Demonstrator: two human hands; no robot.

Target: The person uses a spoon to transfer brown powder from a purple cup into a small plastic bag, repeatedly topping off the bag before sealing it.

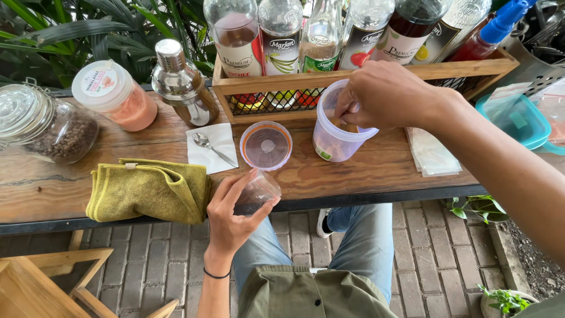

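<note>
- Left hand (231,217) nearest, curled around small clear plastic cup (258,194) at wooden surface (365,171) edge.
- Right hand (385,94) fingers pinched inside open translucent plastic tub (333,141); orange-rimmed lid (266,145) lying alongside.
- Step: likely scooping contents; next needs transfer to cup.

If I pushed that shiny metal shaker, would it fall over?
Probably it could tip: the metal shaker stands tall and tapers to a small cap, so it looks top-heavy. Its polished sides look slippery. Toppled, its round body might roll along the wooden table toward the glass jar.
</note>
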